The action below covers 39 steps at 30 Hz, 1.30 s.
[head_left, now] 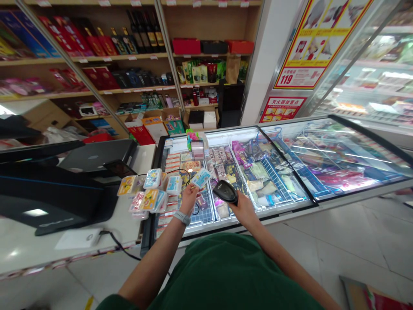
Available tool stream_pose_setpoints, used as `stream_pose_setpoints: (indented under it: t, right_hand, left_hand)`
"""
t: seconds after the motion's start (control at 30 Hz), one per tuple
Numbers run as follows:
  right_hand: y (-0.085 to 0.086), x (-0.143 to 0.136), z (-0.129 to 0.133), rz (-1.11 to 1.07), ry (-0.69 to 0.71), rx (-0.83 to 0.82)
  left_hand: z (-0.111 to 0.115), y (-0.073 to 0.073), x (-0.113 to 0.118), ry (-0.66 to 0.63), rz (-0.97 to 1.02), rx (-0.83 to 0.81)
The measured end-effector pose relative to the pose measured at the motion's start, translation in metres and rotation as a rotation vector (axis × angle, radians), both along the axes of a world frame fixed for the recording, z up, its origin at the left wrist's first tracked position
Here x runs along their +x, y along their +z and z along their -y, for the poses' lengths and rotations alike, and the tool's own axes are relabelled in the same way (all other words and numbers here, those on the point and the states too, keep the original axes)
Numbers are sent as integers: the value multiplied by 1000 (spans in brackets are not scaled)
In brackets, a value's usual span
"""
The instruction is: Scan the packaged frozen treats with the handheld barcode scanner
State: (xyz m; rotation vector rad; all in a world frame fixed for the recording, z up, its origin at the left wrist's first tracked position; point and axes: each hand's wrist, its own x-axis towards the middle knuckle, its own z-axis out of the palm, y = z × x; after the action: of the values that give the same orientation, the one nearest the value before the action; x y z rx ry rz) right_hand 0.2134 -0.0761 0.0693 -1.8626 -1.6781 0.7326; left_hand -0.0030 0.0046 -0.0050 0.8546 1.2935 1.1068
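Over the glass-topped freezer, my left hand (189,199), with a watch on its wrist, pinches a small white and blue package (201,178) at its lower edge. Just to the right, my right hand (243,207) is wrapped round the handle of a black barcode scanner (225,191), whose head faces toward the package without touching it. Several more small packages, some yellow (128,185), some blue (174,184), are piled left of my left hand, across the counter's edge and the freezer's left end. A black cable shows behind my left hand.
The freezer (284,211) stretches to the right, full of bagged goods. At the left a black monitor or terminal (54,202) stands on the white counter (129,232), with a white box (79,239) in front. Colourful toys (192,137) lie at the freezer's back edge, before stocked shelves.
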Motion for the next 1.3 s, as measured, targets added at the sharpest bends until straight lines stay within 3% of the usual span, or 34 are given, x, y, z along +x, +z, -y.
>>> stream_pose_setpoints:
  t: [0.5,1.0,1.3]
  right_hand:
    - [1,-4,0,-40,12,5]
    - [-4,-2,-3,-46,50,4]
    - [2,-3,-3,-64,39,14]
  left_hand:
    - [3,-2,-10,87,89,-26]
    - [-9,-7,-49,542,339,-169]
    - [-9,-2,-47,619,370,-329]
